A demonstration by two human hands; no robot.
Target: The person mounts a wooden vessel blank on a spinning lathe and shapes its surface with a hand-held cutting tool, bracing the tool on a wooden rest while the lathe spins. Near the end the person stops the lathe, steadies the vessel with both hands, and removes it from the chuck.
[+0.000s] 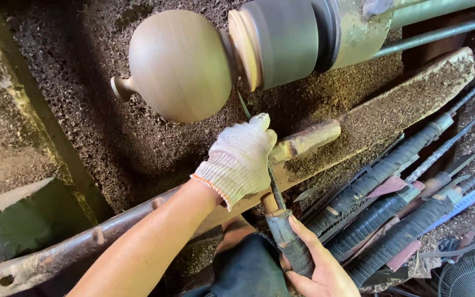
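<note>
The left hand (240, 157), in a white knit glove, lay curled over a long wooden bar (358, 129) that served as a tool rest, its fingers closed down on the thin metal shaft of a chisel (276, 192) and pinning it to the wood. The bare right hand (317, 264) was wrapped tight around the chisel's taped handle lower down, near the person's body. The blade ran up past the glove toward a rounded wooden ball (180, 66) mounted on a lathe (292, 41), its smooth blur suggesting it was spinning; the tip sat close beneath the narrow neck between the ball and the chuck, though whether it touched the wood could not be told. The main danger looked like a catch: if the edge bit too deep or the shaft lifted off the bar, the tool could have kicked and gouged the ball or snapped its thin neck. The glove sat near turning wood, and loose knit might have been snagged. Shavings (94, 110) lay thick everywhere, and spare chisels (391, 220) crowded just beside the right hand, where a slip could have knocked them.
</note>
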